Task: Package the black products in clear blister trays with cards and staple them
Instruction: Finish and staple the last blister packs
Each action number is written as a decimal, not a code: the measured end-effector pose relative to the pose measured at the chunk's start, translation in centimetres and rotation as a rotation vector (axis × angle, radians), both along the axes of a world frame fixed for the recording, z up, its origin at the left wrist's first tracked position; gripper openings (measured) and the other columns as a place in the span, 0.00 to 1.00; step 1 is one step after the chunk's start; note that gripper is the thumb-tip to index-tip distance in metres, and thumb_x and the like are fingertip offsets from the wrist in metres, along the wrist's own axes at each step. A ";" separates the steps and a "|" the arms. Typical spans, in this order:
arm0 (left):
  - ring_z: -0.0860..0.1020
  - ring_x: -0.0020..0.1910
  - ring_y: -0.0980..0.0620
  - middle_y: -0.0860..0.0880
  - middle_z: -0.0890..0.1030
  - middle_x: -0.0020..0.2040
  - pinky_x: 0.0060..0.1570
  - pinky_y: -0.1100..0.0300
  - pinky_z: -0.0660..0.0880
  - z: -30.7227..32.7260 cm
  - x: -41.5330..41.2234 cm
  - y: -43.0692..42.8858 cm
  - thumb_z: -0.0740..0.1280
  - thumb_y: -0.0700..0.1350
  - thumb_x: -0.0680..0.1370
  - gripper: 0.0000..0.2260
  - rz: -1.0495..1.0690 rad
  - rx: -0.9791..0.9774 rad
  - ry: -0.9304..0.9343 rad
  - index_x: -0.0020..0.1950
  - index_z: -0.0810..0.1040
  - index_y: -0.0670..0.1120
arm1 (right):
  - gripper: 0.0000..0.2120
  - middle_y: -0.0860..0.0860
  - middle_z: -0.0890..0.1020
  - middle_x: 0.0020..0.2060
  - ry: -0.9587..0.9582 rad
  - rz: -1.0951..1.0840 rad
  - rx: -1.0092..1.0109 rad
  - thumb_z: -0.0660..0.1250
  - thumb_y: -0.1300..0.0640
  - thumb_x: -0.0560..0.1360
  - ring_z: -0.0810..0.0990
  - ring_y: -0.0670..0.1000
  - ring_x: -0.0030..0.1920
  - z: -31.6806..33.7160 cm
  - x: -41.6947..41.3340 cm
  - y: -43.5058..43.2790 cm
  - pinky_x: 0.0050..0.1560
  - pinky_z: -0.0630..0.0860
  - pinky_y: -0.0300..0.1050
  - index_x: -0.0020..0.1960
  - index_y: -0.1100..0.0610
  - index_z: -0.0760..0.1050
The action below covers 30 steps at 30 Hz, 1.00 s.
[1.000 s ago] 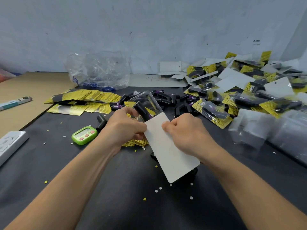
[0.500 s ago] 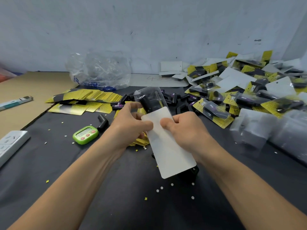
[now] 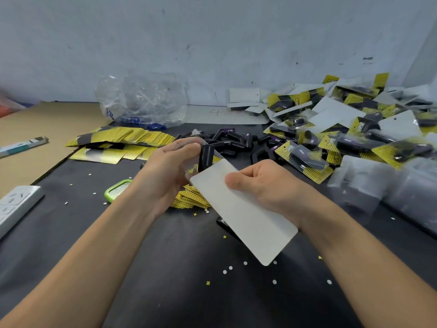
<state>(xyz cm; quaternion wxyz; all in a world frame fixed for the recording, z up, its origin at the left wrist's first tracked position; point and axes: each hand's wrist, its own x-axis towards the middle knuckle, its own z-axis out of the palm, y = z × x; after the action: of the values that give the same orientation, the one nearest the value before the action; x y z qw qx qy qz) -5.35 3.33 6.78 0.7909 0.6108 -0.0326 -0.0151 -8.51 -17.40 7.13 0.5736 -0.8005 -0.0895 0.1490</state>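
Observation:
My left hand [image 3: 165,171] grips a clear blister tray [image 3: 189,147] with a black product [image 3: 206,157] standing in it. My right hand [image 3: 262,183] pinches a card [image 3: 246,218], white back up, whose top end meets the tray's lower edge. Both are held above the black table. A dark object [image 3: 223,224] lies on the table partly hidden under the card. Loose black products [image 3: 231,139] lie in a heap behind my hands. A fan of yellow-and-black cards [image 3: 123,138] is at the left, and a small card stack [image 3: 191,200] lies under my left hand.
Finished packs [image 3: 307,159] are piled at the right, with empty clear trays [image 3: 378,185] in front of them. A crumpled plastic bag [image 3: 142,100] sits by the wall. A green timer [image 3: 117,190], a white power strip [image 3: 16,204] and a cardboard sheet [image 3: 35,133] are at the left.
My left hand has tilted the tray so the product stands more upright. The card has shifted slightly right and down, and my left forearm now covers part of the green timer.

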 end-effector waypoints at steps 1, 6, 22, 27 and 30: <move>0.84 0.45 0.51 0.48 0.86 0.46 0.35 0.60 0.78 -0.1 -0.1 -0.2 0.69 0.37 0.80 0.07 0.043 0.014 0.001 0.48 0.86 0.47 | 0.19 0.55 0.88 0.38 -0.018 -0.016 -0.047 0.70 0.44 0.79 0.87 0.56 0.36 -0.1 0.0 0.2 0.38 0.84 0.51 0.40 0.57 0.86; 0.80 0.48 0.50 0.48 0.85 0.51 0.39 0.54 0.72 -0.1 0.0 -0.7 0.74 0.42 0.69 0.16 0.131 -0.015 -0.005 0.57 0.84 0.46 | 0.23 0.56 0.88 0.38 -0.034 -0.033 -0.117 0.70 0.40 0.78 0.88 0.60 0.40 -0.4 0.1 0.4 0.50 0.84 0.65 0.44 0.61 0.85; 0.83 0.46 0.56 0.56 0.86 0.49 0.38 0.59 0.74 -1.1 0.0 -1.5 0.79 0.42 0.63 0.27 0.266 0.162 -0.098 0.60 0.78 0.55 | 0.25 0.61 0.86 0.40 -0.138 -0.061 -0.200 0.68 0.42 0.80 0.85 0.64 0.42 -0.9 0.4 0.6 0.44 0.82 0.62 0.44 0.66 0.83; 0.84 0.42 0.64 0.63 0.84 0.50 0.29 0.67 0.73 -0.9 0.0 -0.8 0.77 0.35 0.72 0.10 0.177 0.229 -0.181 0.43 0.88 0.50 | 0.22 0.57 0.87 0.38 -0.127 -0.053 -0.198 0.70 0.42 0.79 0.87 0.61 0.41 -1.1 0.8 0.2 0.48 0.82 0.63 0.42 0.61 0.85; 0.82 0.50 0.70 0.66 0.77 0.60 0.35 0.67 0.77 -1.0 0.1 -0.3 0.79 0.39 0.72 0.11 0.172 0.336 -0.209 0.42 0.89 0.57 | 0.22 0.56 0.87 0.37 -0.134 -0.052 -0.178 0.71 0.41 0.78 0.88 0.60 0.40 -1.2 1.0 -0.2 0.48 0.83 0.65 0.42 0.61 0.85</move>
<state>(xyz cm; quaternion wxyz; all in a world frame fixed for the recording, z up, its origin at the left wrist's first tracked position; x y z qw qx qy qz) -5.29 3.02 5.79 0.6689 0.7328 -0.0592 0.1104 -7.56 -17.57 5.93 0.4964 -0.8586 -0.0934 0.0876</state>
